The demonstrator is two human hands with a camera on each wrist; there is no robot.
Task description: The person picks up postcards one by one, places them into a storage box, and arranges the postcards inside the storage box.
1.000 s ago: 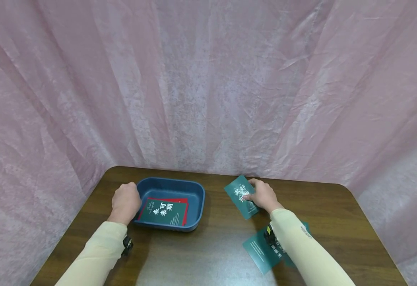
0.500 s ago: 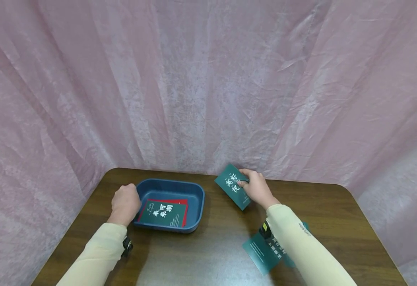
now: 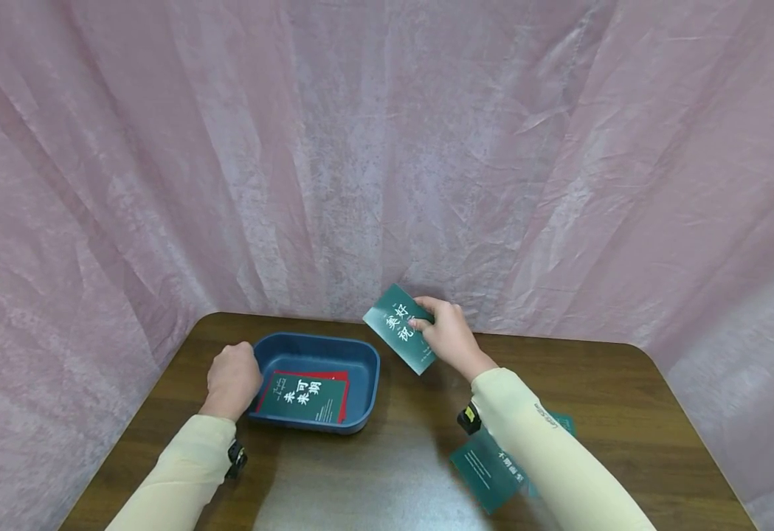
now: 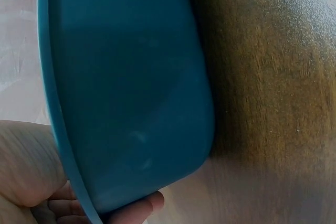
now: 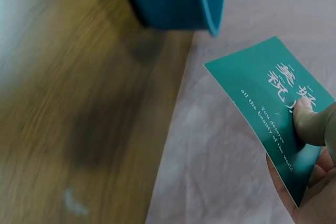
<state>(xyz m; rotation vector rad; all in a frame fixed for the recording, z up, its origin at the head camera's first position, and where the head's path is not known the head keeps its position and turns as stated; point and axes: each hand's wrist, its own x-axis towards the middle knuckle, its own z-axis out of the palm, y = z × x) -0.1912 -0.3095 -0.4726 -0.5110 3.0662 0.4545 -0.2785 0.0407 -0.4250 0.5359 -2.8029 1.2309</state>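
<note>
My left hand grips the left end of a blue plastic tray; in the left wrist view its fingers curl round the tray wall. Inside the tray a green card with white writing lies over a red card. Between thumb and fingers, my right hand pinches another green card, held above the table right of the tray. White characters and English lines show on this card in the right wrist view, the thumb pressing its face.
More green cards lie on the brown wooden table at the front right, partly covered by the right sleeve. A pink curtain hangs behind the table's back edge.
My right hand has lifted the green card and carried it leftward and up, closer to the tray. The left hand and the tray have stayed in place.
</note>
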